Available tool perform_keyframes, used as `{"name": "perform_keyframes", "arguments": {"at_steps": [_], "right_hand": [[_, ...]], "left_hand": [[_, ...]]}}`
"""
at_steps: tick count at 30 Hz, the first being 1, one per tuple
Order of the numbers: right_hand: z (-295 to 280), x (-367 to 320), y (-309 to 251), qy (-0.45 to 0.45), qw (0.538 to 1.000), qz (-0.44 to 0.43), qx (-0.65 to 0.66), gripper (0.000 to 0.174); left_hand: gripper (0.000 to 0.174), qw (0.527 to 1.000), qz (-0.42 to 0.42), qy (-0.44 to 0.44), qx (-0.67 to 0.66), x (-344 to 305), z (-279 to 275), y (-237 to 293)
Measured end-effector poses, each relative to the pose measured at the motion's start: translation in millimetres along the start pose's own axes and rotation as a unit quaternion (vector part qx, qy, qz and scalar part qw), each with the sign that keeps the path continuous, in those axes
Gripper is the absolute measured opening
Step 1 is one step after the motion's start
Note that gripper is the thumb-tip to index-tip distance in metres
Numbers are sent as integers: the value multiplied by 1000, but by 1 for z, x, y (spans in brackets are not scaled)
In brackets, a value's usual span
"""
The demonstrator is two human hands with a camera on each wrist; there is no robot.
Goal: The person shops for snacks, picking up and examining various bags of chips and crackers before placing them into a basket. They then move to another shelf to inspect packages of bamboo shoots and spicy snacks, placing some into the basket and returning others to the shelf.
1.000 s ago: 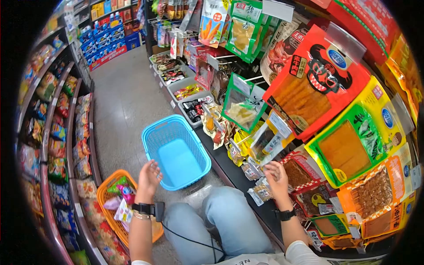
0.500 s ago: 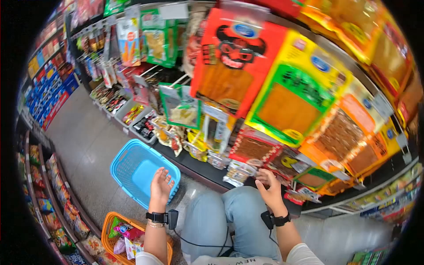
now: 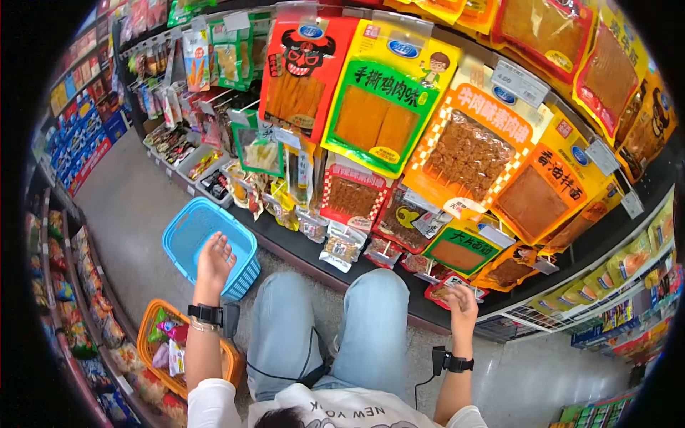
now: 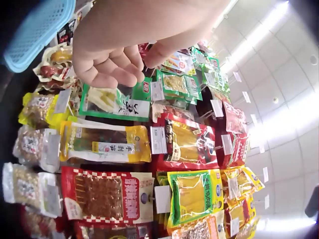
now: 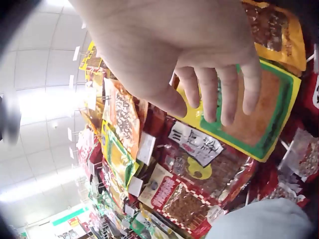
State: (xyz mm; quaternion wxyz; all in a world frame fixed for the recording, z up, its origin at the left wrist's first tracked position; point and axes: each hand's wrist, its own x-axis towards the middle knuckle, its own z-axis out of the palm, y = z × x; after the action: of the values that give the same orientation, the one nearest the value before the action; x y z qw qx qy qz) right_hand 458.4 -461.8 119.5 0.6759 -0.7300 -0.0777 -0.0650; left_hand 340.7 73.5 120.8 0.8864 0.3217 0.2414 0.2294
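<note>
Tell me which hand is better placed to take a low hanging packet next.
Probably the right hand: it is open, close to the low packets; the left hand is nearer the blue basket.

the left hand (image 3: pixel 216 258) is raised with fingers loosely extended, overlapping the near side of the light blue plastic basket (image 3: pixel 207 232) on the grey floor (image 3: pixel 128 221), while the right hand (image 3: pixel 460 305), its fingers slightly bent, is near the lowest red snack packets (image 3: pixel 437 289) on the rack. between the hands are two knees in light blue jeans (image 3: pixel 371 321), and by the left forearm an orange basket (image 3: pixel 148 341) holds green, pink and white packets (image 3: pixel 170 335). above, a yellow-and-green snack packet (image 3: pixel 382 100) hangs between a red one and an orange-and-white one.
</note>
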Motion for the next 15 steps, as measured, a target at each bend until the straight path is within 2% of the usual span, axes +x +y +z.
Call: {"name": "perform_keyframes", "arguments": {"at_steps": [5, 7, 10, 13, 15], "right_hand": [[-7, -8, 44, 12, 998, 51, -19, 27], [0, -9, 47, 11, 996, 85, -19, 28], [11, -8, 50, 19, 995, 93, -14, 29], [22, -3, 42, 40, 992, 120, -10, 27], [29, 0, 42, 53, 991, 124, -1, 25]], "left_hand": [[25, 997, -24, 53, 41, 0, -31, -4], [25, 996, -42, 65, 46, 5, -43, -13], [25, 994, -69, 64, 58, 25, -55, -21], [27, 991, -87, 70, 80, 54, -44, -28], [28, 990, -103, 35, 92, 73, -32, -40]]}}
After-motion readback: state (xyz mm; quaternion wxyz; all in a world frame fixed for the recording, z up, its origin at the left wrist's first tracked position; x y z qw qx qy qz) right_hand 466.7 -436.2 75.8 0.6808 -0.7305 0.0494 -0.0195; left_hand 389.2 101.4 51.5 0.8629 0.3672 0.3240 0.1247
